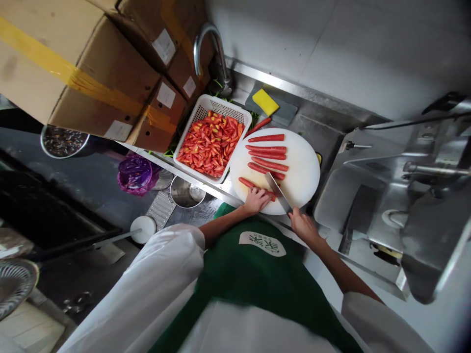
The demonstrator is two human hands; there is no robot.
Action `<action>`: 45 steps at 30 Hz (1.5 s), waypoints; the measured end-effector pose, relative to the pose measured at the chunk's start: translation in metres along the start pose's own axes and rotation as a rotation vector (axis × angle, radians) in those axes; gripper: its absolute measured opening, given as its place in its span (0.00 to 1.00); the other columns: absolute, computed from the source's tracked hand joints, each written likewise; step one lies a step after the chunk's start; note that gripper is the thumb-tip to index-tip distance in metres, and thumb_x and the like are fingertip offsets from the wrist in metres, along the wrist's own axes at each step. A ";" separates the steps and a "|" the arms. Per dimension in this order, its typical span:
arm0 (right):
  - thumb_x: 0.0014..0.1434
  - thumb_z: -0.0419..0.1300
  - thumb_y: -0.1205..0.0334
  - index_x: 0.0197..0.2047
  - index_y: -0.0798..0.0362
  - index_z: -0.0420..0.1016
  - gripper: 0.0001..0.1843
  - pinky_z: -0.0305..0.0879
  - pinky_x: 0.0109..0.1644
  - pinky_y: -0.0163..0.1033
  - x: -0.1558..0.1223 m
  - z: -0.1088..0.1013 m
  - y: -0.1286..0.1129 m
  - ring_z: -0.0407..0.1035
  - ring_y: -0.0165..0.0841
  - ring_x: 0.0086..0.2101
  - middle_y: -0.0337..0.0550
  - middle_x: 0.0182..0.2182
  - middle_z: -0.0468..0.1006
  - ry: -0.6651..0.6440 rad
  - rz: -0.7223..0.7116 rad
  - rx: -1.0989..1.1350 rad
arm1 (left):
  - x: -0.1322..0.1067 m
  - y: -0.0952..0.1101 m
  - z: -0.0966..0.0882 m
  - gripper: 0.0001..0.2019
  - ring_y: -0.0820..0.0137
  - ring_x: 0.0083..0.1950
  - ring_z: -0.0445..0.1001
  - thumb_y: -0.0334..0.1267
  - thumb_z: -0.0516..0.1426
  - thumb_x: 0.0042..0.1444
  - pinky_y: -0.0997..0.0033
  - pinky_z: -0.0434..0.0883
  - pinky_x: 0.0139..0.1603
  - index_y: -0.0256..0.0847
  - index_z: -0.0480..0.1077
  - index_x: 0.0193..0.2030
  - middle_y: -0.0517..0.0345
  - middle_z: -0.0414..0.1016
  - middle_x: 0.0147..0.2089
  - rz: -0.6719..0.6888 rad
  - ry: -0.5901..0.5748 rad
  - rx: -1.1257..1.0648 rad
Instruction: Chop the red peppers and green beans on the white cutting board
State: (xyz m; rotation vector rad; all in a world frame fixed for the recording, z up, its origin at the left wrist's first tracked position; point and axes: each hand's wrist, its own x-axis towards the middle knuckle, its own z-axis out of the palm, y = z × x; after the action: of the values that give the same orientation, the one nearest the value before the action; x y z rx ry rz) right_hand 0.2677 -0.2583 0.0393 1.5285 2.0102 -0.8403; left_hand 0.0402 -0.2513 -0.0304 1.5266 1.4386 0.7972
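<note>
My left hand [256, 199] is curled over the near carrot [246, 183], pressing it onto the round white cutting board [303, 166]. A knife [277, 192] is gripped in my right hand [302, 226], its blade angled across that same carrot just right of my left fingers. Several more peeled carrots [268, 156] lie side by side across the board's middle. To the left of the board stands a white perforated basket [206, 105] full of cut carrot pieces [209, 143].
Cardboard boxes [91, 78] stack at the upper left beside a curved tap [209, 46]. A yellow sponge [265, 101] lies behind the board. A steel machine [423, 196] fills the right. A purple bag [135, 174], steel bowls and a cleaver [351, 220] sit around.
</note>
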 end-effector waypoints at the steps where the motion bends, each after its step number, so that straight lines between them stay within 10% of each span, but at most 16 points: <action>1: 0.75 0.41 0.58 0.55 0.58 0.61 0.15 0.59 0.40 0.39 -0.002 -0.001 0.001 0.76 0.43 0.41 0.54 0.38 0.79 -0.001 -0.003 -0.006 | -0.003 0.001 -0.003 0.08 0.52 0.55 0.62 0.42 0.63 0.56 0.50 0.48 0.65 0.47 0.78 0.41 0.46 0.72 0.46 0.003 -0.010 0.005; 9: 0.74 0.40 0.60 0.57 0.58 0.61 0.16 0.61 0.44 0.43 -0.055 -0.009 0.008 0.76 0.46 0.39 0.52 0.33 0.78 -0.080 -0.055 -0.056 | -0.006 0.000 -0.005 0.07 0.54 0.52 0.64 0.40 0.61 0.58 0.48 0.50 0.62 0.46 0.78 0.43 0.47 0.73 0.47 0.110 -0.059 0.210; 18: 0.74 0.42 0.63 0.56 0.60 0.60 0.14 0.62 0.43 0.39 -0.003 -0.005 -0.021 0.77 0.43 0.42 0.56 0.38 0.79 0.026 -0.109 -0.030 | -0.015 -0.005 -0.013 0.18 0.60 0.49 0.64 0.44 0.45 0.71 0.55 0.58 0.51 0.44 0.75 0.52 0.49 0.73 0.48 0.299 -0.187 0.811; 24: 0.73 0.43 0.63 0.57 0.60 0.61 0.15 0.64 0.40 0.40 -0.024 -0.005 -0.019 0.78 0.45 0.38 0.54 0.33 0.80 0.028 -0.151 -0.098 | -0.018 -0.008 -0.012 0.18 0.59 0.48 0.63 0.42 0.45 0.71 0.55 0.58 0.49 0.45 0.74 0.55 0.48 0.73 0.47 0.317 -0.209 0.860; 35: 0.74 0.42 0.58 0.57 0.59 0.63 0.18 0.65 0.40 0.39 0.029 -0.006 -0.036 0.78 0.43 0.39 0.55 0.36 0.81 0.140 -0.130 -0.086 | -0.033 -0.011 -0.034 0.23 0.52 0.59 0.62 0.57 0.49 0.67 0.48 0.57 0.56 0.43 0.74 0.53 0.44 0.70 0.56 0.277 -0.097 0.903; 45: 0.71 0.44 0.66 0.63 0.61 0.58 0.20 0.65 0.43 0.41 -0.020 -0.012 -0.038 0.77 0.45 0.39 0.55 0.34 0.80 0.078 -0.164 -0.193 | -0.034 -0.017 -0.027 0.18 0.57 0.50 0.62 0.45 0.45 0.71 0.54 0.58 0.48 0.46 0.75 0.52 0.47 0.70 0.51 0.237 -0.168 0.861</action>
State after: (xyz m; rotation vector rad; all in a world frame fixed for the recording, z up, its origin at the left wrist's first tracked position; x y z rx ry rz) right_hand 0.2364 -0.2705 0.0684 1.3220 2.2258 -0.6335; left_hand 0.0048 -0.2807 -0.0307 2.3716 1.5745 0.1366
